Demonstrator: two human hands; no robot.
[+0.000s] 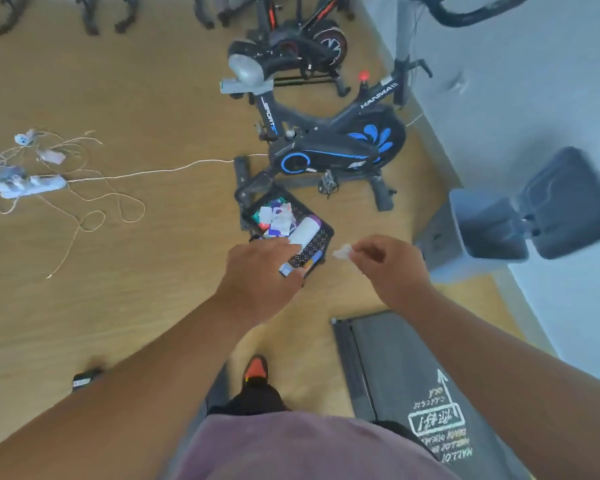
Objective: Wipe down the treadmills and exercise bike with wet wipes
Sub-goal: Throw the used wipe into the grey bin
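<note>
Black treadmill (409,375) near right, cut off by frame edge; black-and-blue exercise bike (329,147) farther off, handlebars blurred. Could trip on white cable (153,172) trailing left. Black basket (321,237) between, contents a blur. Left hand (257,268) over it, fingers apparently pinching a small packet (288,270) — hard to tell. Right hand (383,263) pinching a white wipe (342,252); might slip, barely gripped.

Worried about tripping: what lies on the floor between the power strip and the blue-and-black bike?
In the head view, a thin pale cord runs across bare wooden floor from power strip to bike.
</note>
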